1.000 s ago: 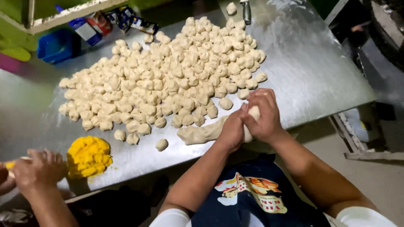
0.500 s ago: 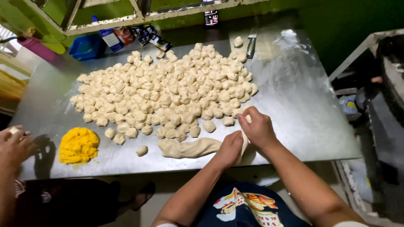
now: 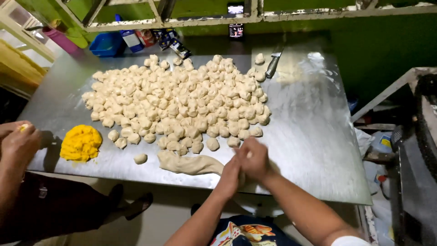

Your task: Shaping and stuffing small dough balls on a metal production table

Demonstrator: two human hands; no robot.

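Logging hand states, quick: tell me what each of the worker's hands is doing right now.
Left hand: closed on the end of the dough strip.
Right hand: closed, pinching the same end of the dough strip.

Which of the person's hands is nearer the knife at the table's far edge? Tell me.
Right. The right hand lies closer below the knife; the left hand sits lower and further left.

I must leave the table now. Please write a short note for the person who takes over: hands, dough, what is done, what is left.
Left hand and right hand are pressed together at the right end of the dough rope, near the front edge of the metal table.
Done: a large heap of dough pieces.
Left: the rope is uncut.
A co-worker's hand is beside the yellow filling.
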